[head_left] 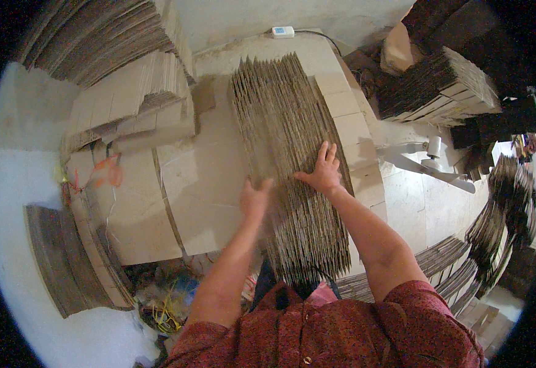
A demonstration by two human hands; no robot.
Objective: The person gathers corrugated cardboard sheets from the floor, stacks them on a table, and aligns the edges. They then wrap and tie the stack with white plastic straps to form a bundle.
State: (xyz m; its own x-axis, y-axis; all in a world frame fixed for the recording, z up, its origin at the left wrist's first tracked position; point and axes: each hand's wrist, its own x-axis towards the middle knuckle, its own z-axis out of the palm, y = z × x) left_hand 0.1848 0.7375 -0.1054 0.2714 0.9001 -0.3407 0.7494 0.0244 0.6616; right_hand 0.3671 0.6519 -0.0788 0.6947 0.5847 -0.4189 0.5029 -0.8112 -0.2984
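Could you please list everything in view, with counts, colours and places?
Long cardboard stack: one, brown, centre
Work surface: one, tan, centre and left
Light cardboard stack: one, tan, upper left
Large cardboard stack: one, brown, top left
Curved cardboard stack: one, brown, lower left
Other cardboard stacks: several, brown, right side
Small device: one, white, top centre
Cable: one, black, beside the small device
Fan: one, pale grey, right
Tangled cord: count unclear, orange, left
Strands: several, yellow, lower left
Shirt: one, dark red, bottom
Left hand: one, blurred, at the long cardboard stack's left side
Right hand: one, bare, on that stack
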